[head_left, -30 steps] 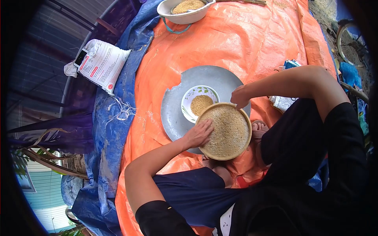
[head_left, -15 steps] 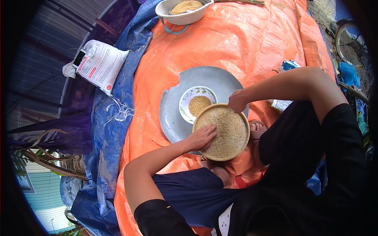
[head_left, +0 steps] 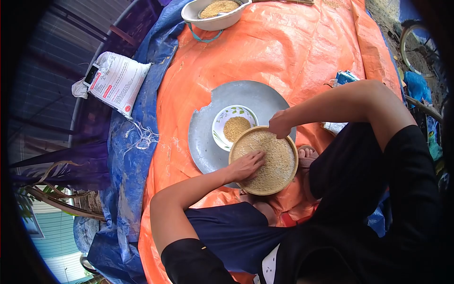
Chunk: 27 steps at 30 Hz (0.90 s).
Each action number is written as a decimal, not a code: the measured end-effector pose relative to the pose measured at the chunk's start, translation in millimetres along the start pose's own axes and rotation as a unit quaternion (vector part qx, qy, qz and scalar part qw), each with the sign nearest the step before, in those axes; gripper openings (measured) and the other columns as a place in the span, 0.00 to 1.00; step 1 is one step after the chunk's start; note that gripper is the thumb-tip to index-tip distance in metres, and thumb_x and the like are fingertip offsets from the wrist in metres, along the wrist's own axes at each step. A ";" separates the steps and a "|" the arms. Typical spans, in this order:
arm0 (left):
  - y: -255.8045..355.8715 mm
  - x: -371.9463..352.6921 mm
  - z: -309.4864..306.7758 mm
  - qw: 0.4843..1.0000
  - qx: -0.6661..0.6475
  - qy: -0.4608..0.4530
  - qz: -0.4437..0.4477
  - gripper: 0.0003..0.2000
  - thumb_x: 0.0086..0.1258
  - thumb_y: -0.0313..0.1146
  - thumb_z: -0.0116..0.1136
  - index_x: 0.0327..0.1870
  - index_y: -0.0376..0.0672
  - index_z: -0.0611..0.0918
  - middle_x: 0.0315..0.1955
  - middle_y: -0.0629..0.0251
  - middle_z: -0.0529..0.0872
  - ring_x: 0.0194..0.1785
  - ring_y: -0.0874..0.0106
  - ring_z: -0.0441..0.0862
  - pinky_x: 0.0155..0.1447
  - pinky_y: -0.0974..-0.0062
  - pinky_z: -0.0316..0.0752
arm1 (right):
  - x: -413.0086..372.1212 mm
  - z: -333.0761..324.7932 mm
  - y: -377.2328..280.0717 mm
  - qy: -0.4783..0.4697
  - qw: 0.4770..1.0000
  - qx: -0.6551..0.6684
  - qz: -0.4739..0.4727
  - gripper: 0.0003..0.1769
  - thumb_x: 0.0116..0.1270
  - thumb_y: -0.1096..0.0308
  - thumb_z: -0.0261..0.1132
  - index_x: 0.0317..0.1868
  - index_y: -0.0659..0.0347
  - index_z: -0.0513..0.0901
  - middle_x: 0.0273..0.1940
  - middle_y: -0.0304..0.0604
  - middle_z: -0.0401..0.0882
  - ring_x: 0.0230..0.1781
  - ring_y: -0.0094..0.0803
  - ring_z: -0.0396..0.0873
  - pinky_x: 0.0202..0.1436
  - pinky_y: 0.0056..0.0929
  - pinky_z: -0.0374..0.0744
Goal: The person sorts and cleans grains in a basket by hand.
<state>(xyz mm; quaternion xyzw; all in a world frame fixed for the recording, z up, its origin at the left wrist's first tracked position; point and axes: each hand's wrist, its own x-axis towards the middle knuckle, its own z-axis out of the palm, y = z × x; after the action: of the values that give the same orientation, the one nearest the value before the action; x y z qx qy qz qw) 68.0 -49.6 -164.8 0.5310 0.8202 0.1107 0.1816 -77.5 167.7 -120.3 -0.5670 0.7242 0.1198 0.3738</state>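
Head view: round shallow tray (head_left: 266,193) of pale grain (head_left: 280,163), close before the feet (head_left: 308,154), overlapping in view a grey metal disc (head_left: 201,144). Left hand (head_left: 247,166): laid on the grain, fingers slightly spread. Right hand (head_left: 280,124): fingers curled at the far rim (pinching or not, cannot tell). On disc: leaf-patterned bowl (head_left: 218,124), grain inside. Beneath: orange tarp (head_left: 283,57). Beyond: pale basin (head_left: 215,22).

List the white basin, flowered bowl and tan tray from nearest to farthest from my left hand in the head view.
1. Tan tray: right at your left hand.
2. Flowered bowl: just ahead, slightly left.
3. White basin: far ahead, near the top edge.
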 end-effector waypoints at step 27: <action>1.6 2.6 -5.2 0.985 0.116 -0.036 0.121 0.09 0.61 0.32 0.51 0.38 0.40 0.79 0.37 0.64 0.75 0.45 0.69 0.77 0.49 0.73 0.76 | -13.7 -12.8 -13.9 0.009 1.000 0.005 -0.013 0.20 0.60 0.56 0.59 0.38 0.65 0.86 0.37 0.57 0.84 0.40 0.52 0.83 0.45 0.46 0.80</action>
<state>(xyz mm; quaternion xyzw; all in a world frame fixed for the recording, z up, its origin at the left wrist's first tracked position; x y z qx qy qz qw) 66.3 -46.5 -159.9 0.6472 0.7503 0.0164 0.1336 -69.0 165.5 -98.7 -0.5753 0.7207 0.1067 0.3718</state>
